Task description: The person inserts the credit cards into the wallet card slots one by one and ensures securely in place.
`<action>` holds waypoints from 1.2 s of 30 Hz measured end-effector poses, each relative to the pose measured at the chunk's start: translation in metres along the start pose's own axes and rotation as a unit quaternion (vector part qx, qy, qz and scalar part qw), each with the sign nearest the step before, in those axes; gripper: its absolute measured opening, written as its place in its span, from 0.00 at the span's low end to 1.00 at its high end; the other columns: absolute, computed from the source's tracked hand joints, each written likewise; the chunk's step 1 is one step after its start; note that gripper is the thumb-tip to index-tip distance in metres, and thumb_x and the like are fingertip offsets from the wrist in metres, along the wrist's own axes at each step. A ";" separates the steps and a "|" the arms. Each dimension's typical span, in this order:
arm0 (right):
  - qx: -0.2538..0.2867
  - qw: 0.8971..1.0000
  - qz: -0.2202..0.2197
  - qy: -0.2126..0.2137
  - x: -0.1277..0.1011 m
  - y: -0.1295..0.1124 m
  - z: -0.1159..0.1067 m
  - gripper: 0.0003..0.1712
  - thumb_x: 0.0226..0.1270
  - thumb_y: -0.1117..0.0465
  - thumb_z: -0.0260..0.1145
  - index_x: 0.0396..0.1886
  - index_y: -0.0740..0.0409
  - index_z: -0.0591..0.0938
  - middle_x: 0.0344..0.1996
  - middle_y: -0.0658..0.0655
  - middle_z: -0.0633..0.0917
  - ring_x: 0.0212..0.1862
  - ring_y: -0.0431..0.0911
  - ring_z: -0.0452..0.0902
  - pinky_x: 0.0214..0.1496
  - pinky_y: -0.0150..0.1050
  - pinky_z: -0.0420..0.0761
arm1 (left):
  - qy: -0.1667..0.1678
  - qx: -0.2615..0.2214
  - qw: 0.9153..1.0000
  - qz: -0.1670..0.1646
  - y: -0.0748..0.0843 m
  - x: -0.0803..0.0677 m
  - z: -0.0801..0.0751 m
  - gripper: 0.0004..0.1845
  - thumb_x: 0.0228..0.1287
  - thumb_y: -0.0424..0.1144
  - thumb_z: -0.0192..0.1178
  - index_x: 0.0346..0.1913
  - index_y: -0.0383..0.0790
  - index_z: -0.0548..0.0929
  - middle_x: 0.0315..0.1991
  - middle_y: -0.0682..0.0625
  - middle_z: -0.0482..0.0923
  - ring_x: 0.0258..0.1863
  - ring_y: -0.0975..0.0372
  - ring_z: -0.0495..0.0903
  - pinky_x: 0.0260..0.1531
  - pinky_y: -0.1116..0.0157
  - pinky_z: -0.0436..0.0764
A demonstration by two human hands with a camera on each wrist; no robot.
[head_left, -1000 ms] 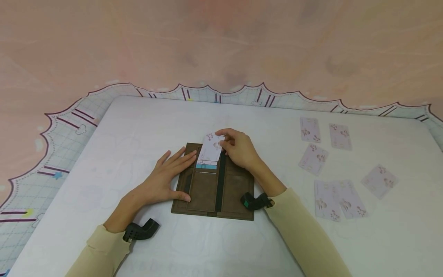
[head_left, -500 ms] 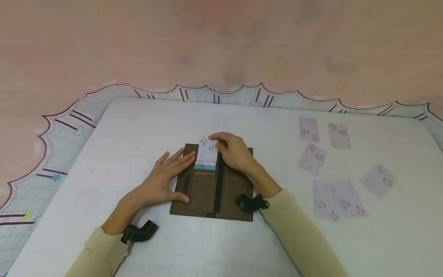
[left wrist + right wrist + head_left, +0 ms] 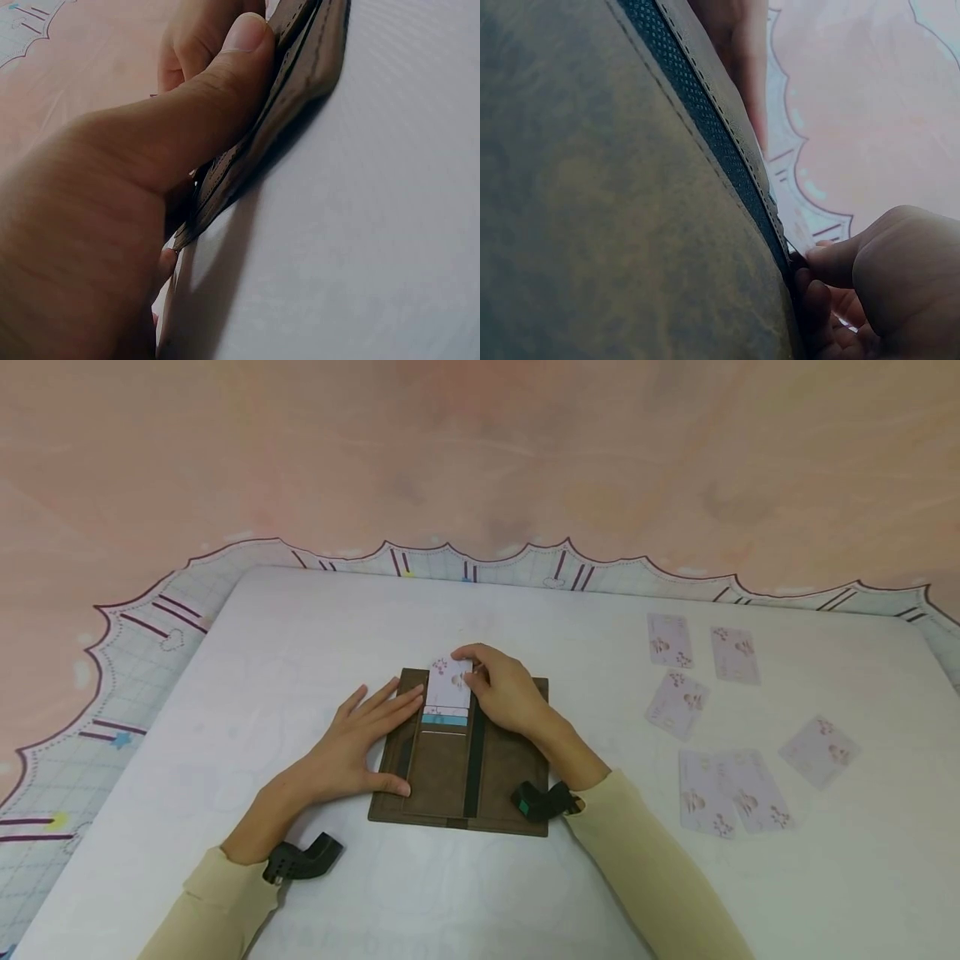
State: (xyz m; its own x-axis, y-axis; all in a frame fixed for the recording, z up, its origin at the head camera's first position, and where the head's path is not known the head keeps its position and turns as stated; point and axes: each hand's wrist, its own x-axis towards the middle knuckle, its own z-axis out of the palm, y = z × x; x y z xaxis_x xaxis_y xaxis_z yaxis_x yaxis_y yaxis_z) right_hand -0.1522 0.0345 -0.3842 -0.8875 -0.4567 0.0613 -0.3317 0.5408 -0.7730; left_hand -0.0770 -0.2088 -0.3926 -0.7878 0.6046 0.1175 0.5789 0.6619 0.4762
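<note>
A brown leather wallet [image 3: 442, 777] lies unfolded on the white table, a dark strip running down its middle. A white card with a pinkish print [image 3: 447, 687] stands partly in a slot of its left half, its upper part sticking out at the top. Just below that card show the edges of another white card and a blue card [image 3: 444, 720]. My right hand [image 3: 504, 689] pinches the white card near its upper right edge. Fingers spread, my left hand [image 3: 360, 752] rests on the wallet's left side; its thumb [image 3: 225, 79] presses the leather in the left wrist view.
Several similar printed cards lie to the right, including one at the back [image 3: 670, 640], a tilted one [image 3: 820, 752] and two side by side in front, one being the left card [image 3: 705, 793]. A scalloped, patterned border [image 3: 510, 568] lines the far side of the table.
My right hand has moved left and slightly down with the white card, which sits deeper in the slot than a second ago. Over the last half second little differs. The left hand stays put.
</note>
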 end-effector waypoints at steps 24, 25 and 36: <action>-0.021 0.999 -0.037 -0.023 -0.003 0.004 0.002 0.16 0.70 0.66 0.59 0.56 0.59 0.78 0.39 0.55 0.76 0.37 0.45 0.70 0.38 0.37 0.71 | -0.002 0.003 1.000 -0.001 -0.002 0.000 0.002 0.59 0.41 0.59 0.74 0.74 0.39 0.57 0.73 0.46 0.55 0.74 0.48 0.43 0.67 0.44 0.37; -0.022 0.999 -0.038 -0.024 -0.003 0.004 0.002 0.16 0.70 0.67 0.58 0.56 0.59 0.78 0.40 0.55 0.76 0.38 0.45 0.70 0.38 0.37 0.71 | -0.002 0.003 1.000 -0.001 -0.002 0.000 0.002 0.59 0.41 0.60 0.74 0.74 0.39 0.57 0.73 0.46 0.55 0.74 0.48 0.43 0.67 0.44 0.37; -0.017 0.998 -0.042 -0.039 -0.003 0.006 0.001 0.16 0.68 0.66 0.60 0.54 0.58 0.79 0.40 0.54 0.73 0.38 0.44 0.68 0.38 0.36 0.71 | -0.004 0.003 1.000 -0.003 -0.002 0.000 0.001 0.59 0.41 0.60 0.74 0.74 0.39 0.57 0.74 0.47 0.54 0.74 0.49 0.43 0.67 0.44 0.37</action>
State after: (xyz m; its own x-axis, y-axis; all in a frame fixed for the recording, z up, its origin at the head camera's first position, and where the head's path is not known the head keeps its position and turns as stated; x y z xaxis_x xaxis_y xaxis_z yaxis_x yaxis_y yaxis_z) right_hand -0.1509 0.0385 -0.3893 -0.8291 -0.5542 0.0737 -0.4151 0.5219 -0.7452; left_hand -0.0783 -0.2099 -0.3946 -0.7899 0.6039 0.1070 0.5750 0.6686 0.4715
